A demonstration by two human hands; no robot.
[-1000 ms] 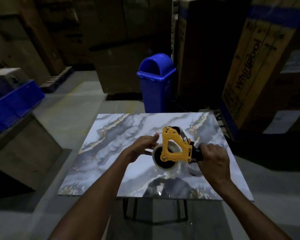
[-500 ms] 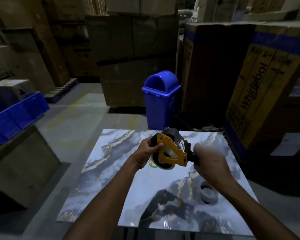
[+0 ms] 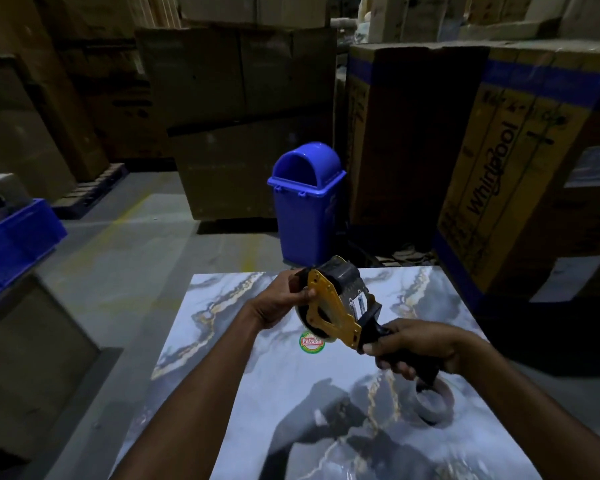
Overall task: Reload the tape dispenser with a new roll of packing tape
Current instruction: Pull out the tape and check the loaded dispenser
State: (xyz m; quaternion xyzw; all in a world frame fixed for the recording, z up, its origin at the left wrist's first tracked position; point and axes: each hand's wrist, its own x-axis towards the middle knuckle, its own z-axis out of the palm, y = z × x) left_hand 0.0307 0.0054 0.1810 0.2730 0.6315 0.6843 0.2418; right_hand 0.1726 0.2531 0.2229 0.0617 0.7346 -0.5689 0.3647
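A yellow tape dispenser point(image 3: 329, 306) with a black handle is held up over the marble-patterned table point(image 3: 326, 393). My right hand point(image 3: 416, 348) is closed around the black handle. My left hand point(image 3: 284, 301) grips the dispenser's front end, with fingers on the roll of tape point(image 3: 307, 320) mounted in the frame; most of that roll is hidden behind the yellow side plate. A bare cardboard tape core point(image 3: 433, 403) lies flat on the table under my right hand.
A round green and red sticker point(image 3: 311, 341) sits on the tabletop. A blue swing-lid bin point(image 3: 305, 202) stands beyond the table. Large cardboard boxes point(image 3: 520, 168) rise at the right and back. A blue crate point(image 3: 14, 244) sits at the left.
The dispenser has been lifted and tilted, its handle now pointing down to the right. My view has tipped up, so the table sits lower and the cardboard core shows.
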